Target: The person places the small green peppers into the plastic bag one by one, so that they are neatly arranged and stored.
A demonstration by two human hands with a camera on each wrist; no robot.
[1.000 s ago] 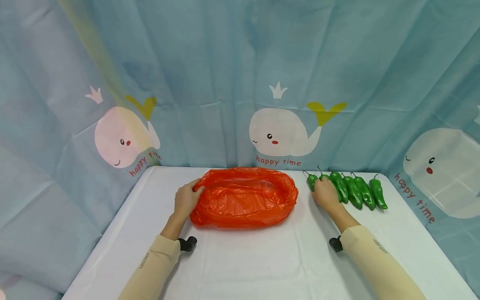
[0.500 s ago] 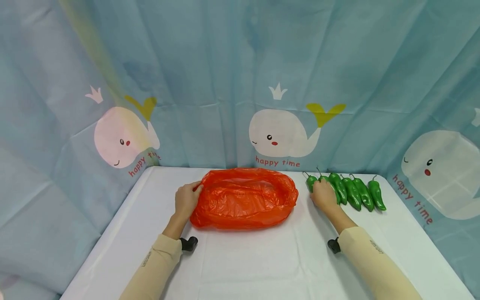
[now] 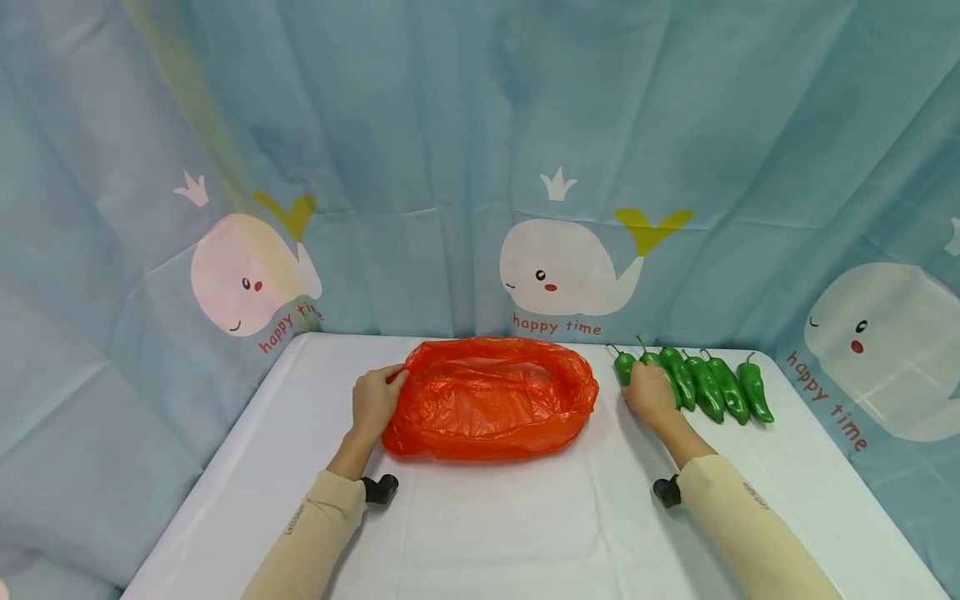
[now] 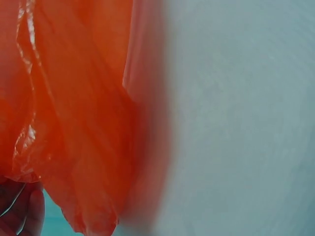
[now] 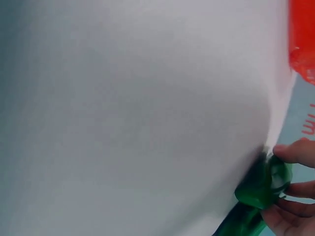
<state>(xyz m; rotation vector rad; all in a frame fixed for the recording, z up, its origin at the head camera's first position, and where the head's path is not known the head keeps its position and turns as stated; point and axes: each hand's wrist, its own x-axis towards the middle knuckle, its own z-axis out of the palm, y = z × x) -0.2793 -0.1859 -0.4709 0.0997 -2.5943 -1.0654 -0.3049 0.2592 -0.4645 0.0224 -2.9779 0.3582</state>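
Note:
A red plastic bag (image 3: 480, 404) lies spread on the table, its mouth facing up and its sides forming a low wall. At its left edge my left hand (image 3: 374, 402) holds the rim; in the left wrist view some fingers (image 4: 33, 211) show beside the hanging plastic (image 4: 83, 113). My right hand (image 3: 648, 390) is at the left end of a row of green peppers (image 3: 705, 385), partly covering them. The right wrist view shows its thumb and fingers on either side of a green pepper (image 5: 261, 184), gripping it. That pepper still appears to be down at the table.
A white cloth covers the table (image 3: 502, 525). Behind and beside it hangs a blue curtain (image 3: 420, 167) with printed whales, close to the back edge. Other peppers lie side by side to the right, near the far right corner (image 3: 756, 392).
Both hands stay in nearly the same places, the left on the bag and the right at the peppers. The view shifts only slightly.

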